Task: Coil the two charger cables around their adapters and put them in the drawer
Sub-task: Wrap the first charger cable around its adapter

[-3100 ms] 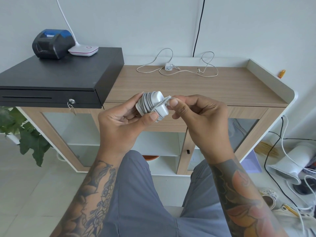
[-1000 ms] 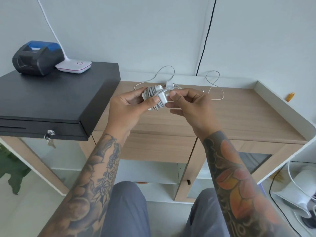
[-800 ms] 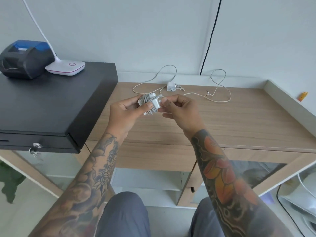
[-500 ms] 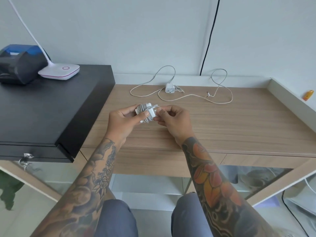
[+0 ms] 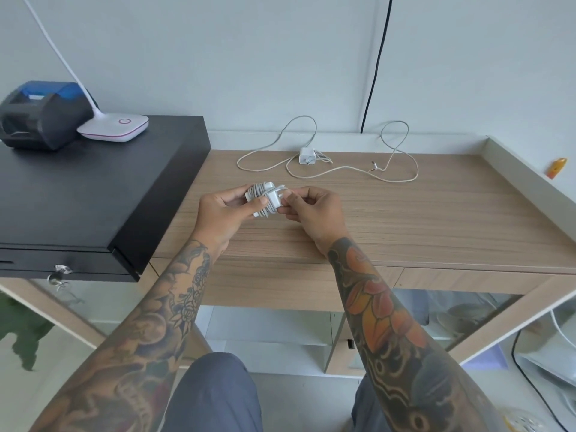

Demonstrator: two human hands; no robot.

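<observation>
Left hand (image 5: 223, 213) gripping wrapped adapter (image 5: 263, 198) above tabletop (image 5: 405, 219) centre, fingers curled round coil. Right hand (image 5: 314, 210) pinching cable tail at 3 o'clock of it. Tuck tail under last turn, keep tension, no slack. Second charger (image 5: 307, 155) uncoiled at 12 o'clock.

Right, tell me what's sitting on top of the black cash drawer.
On the black cash drawer, at its back left, sit a dark receipt printer with a blue lid and a white lamp base. The base partly covers the printer's right side. Anything behind the printer is hidden.
</observation>
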